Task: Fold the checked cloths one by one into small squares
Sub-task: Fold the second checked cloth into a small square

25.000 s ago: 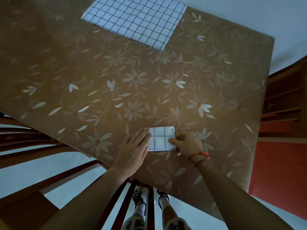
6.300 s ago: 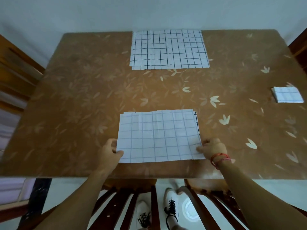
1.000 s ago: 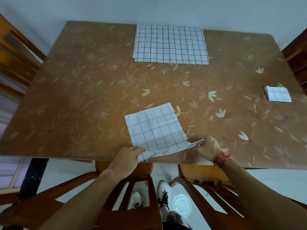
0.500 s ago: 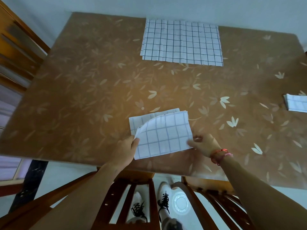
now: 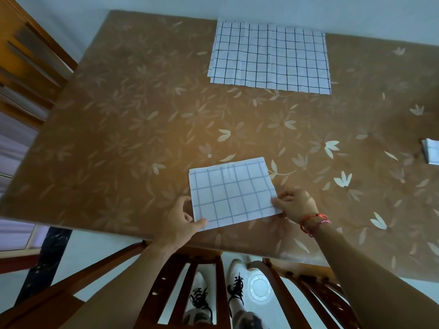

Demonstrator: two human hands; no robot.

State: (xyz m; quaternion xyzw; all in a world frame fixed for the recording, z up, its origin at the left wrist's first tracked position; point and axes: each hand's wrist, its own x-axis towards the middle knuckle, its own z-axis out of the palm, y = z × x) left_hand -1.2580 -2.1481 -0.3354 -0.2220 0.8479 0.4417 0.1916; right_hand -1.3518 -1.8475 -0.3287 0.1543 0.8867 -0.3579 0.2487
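A white checked cloth (image 5: 231, 193), folded to a smaller rectangle, lies flat near the table's front edge. My left hand (image 5: 179, 222) pinches its near left corner with the thumb on top. My right hand (image 5: 295, 204) pinches its near right corner. At the far side of the table lies a stack of unfolded checked cloths (image 5: 269, 58). A small folded cloth square (image 5: 431, 154) sits at the right edge of the view.
The table (image 5: 142, 129) has a brown flowered cover. Wooden chairs stand at the near edge (image 5: 204, 276) and at the far left (image 5: 28, 58). My feet in laced shoes show on the pale floor below.
The raised flap has been laid down, so the cloth now lies flat as a folded rectangle. Both hands stay at its near corners.
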